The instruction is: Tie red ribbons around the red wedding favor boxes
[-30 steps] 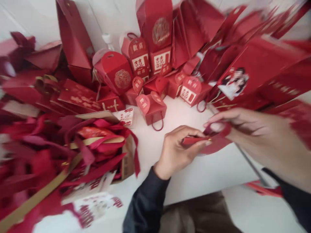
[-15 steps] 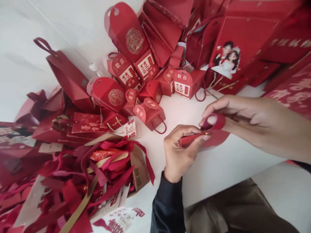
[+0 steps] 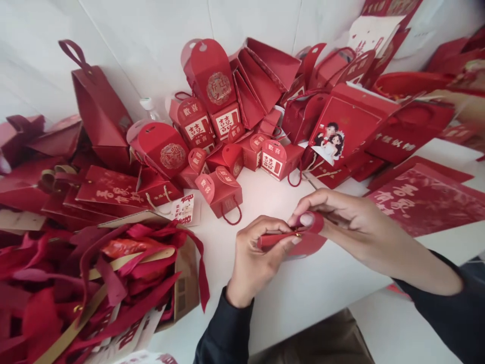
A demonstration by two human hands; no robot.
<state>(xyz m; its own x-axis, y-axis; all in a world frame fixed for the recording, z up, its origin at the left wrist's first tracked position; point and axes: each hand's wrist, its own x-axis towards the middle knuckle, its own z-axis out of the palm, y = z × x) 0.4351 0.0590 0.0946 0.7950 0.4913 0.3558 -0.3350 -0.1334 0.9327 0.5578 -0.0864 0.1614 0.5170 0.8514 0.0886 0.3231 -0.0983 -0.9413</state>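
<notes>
The red piece (image 3: 309,244) is held over the white table (image 3: 295,308), to the right of the cardboard box (image 3: 186,290), its long axis running sideways, one end toward the cardboard box and the rounded end pointing away from it. On the side nearer the cardboard box, the left hand (image 3: 257,258) clamps the red piece between thumb and fingers, beside a gold stud (image 3: 298,234); farther from the cardboard box, the right hand (image 3: 352,222) pinches a curled red strap (image 3: 319,224)
</notes>
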